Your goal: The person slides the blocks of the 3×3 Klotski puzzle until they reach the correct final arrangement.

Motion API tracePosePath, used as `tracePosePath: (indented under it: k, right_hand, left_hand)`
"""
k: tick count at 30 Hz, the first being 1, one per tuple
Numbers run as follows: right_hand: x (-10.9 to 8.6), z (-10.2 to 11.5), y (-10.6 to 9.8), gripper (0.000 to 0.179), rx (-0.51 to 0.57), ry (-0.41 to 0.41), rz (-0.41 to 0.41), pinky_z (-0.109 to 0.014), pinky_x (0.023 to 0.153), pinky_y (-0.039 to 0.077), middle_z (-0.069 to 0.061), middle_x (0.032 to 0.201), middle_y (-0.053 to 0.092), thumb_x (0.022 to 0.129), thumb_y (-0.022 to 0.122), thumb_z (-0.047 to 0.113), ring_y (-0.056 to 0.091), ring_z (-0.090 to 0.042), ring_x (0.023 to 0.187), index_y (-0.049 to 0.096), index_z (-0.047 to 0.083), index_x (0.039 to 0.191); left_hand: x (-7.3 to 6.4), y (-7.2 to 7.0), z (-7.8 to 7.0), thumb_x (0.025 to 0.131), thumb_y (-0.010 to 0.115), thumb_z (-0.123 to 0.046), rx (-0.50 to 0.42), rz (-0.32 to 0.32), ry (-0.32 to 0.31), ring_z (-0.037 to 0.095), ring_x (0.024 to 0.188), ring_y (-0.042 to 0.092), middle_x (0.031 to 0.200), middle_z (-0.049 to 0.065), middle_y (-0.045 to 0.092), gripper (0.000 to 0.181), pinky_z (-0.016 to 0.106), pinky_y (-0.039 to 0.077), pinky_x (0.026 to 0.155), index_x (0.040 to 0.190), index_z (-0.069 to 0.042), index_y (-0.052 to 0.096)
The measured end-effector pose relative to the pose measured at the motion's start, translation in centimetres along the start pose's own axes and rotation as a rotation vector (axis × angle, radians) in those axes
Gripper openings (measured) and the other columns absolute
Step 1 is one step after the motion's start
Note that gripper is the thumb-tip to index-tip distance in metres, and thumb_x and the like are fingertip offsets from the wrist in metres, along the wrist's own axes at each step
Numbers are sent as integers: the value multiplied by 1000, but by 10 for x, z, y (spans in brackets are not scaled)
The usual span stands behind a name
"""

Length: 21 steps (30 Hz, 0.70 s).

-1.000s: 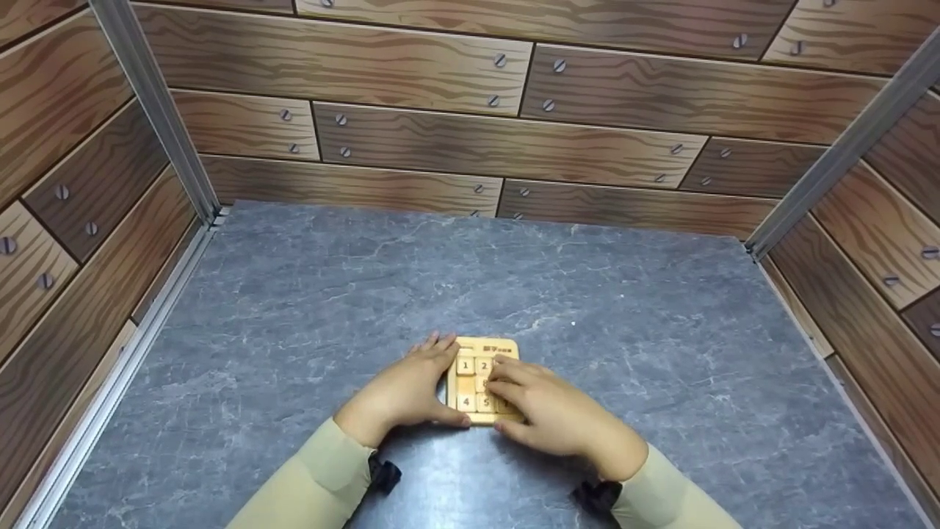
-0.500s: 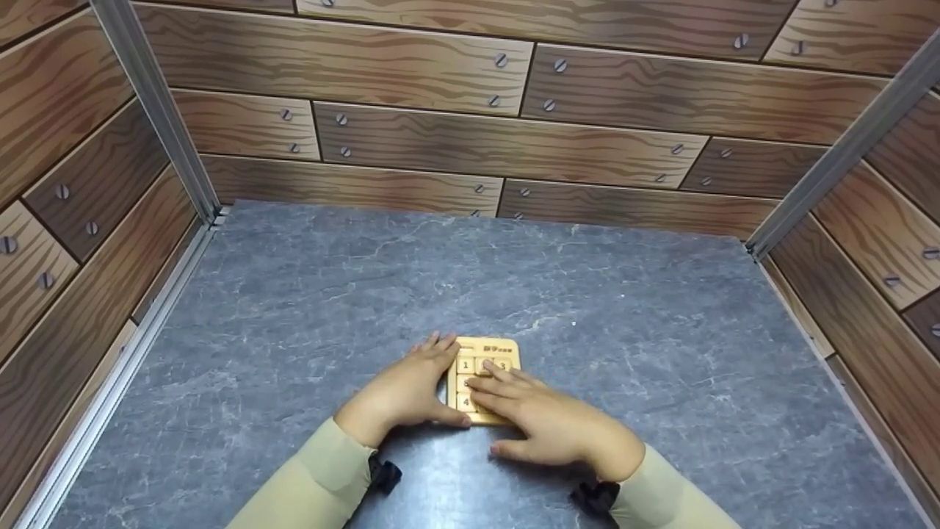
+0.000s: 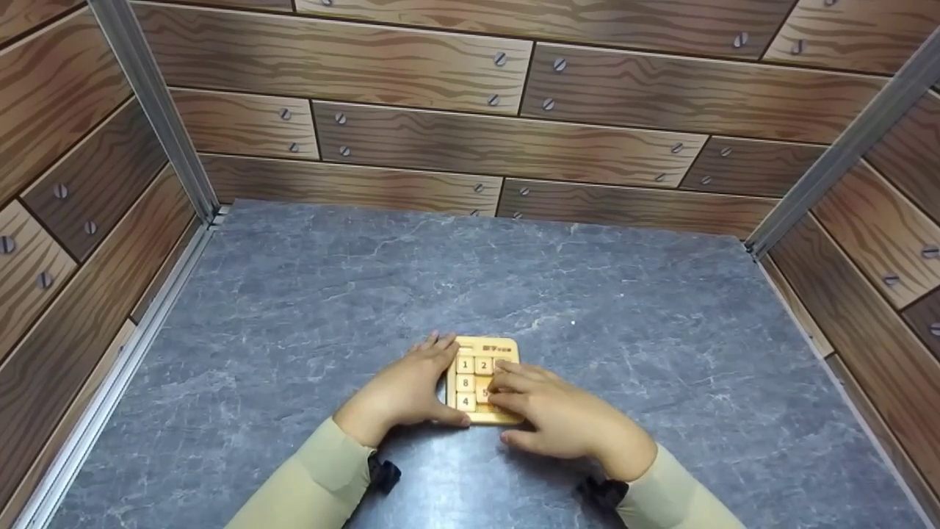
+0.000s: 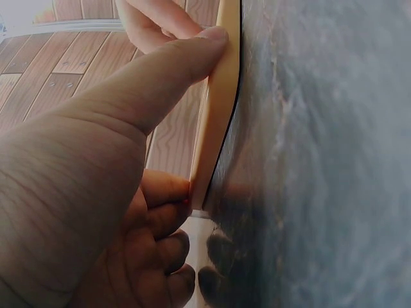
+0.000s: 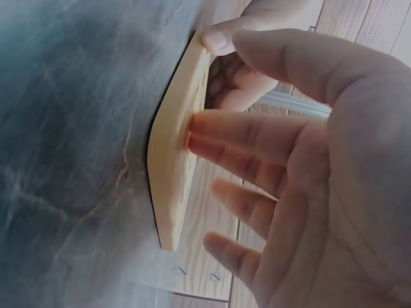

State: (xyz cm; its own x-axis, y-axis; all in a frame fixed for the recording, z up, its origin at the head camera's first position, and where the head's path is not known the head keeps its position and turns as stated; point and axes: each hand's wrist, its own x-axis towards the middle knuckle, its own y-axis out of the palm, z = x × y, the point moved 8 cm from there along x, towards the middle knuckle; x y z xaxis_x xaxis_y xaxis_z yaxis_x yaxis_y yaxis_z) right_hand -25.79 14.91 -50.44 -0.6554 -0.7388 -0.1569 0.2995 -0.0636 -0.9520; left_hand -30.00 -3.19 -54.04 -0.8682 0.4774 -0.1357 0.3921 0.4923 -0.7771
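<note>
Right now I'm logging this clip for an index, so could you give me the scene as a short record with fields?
Object: pale-yellow rectangular number-tile board, lying flat
Left-hand grip: holds the board's left side at its near and far corners
Right-hand grip: touches the board's face
Left column, far to near: tile 1, tile 8, tile 4
Middle column: tile 2; nearer, tile 5, partly covered
Right column: numbers hidden
Surface: blue-grey marble-patterned tabletop
Backdrop: brown wood-plank-patterned walls
</note>
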Motion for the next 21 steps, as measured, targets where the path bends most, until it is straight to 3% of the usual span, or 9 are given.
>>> tracePosePath:
  k: [6,11,15,21]
  right_hand:
    - [-2,-6,-1,72,22,41,16,-64,143,27,-6,181,47,107,75,43,31,-38,175,55,11,168]
    - [-10,-3,-13,57,8,36,-13,-63,141,34,-11,166,63,105,77,41,48,-38,165,71,8,151]
    - [-16,0,-15,49,6,53,17,-61,137,41,-7,150,70,102,79,44,58,-34,154,80,9,137]
    - [-16,6,-9,66,10,72,74,-57,137,43,-5,155,64,100,80,50,54,-30,157,72,8,150]
  left_hand:
    - [0,0,-1,80,99,-60,7,-2,-1,40,178,18,189,10,26,131,60,21,146,178,-5,32]
    - [-1,0,-2,79,99,-59,3,0,0,40,178,18,189,11,25,131,60,20,146,178,-5,32]
    - [0,0,-1,79,99,-59,5,-1,-2,39,178,18,189,11,25,131,59,20,146,178,-5,32]
    - [-1,0,0,79,99,-59,-2,-2,3,40,178,18,189,11,26,131,60,19,146,178,-4,32]
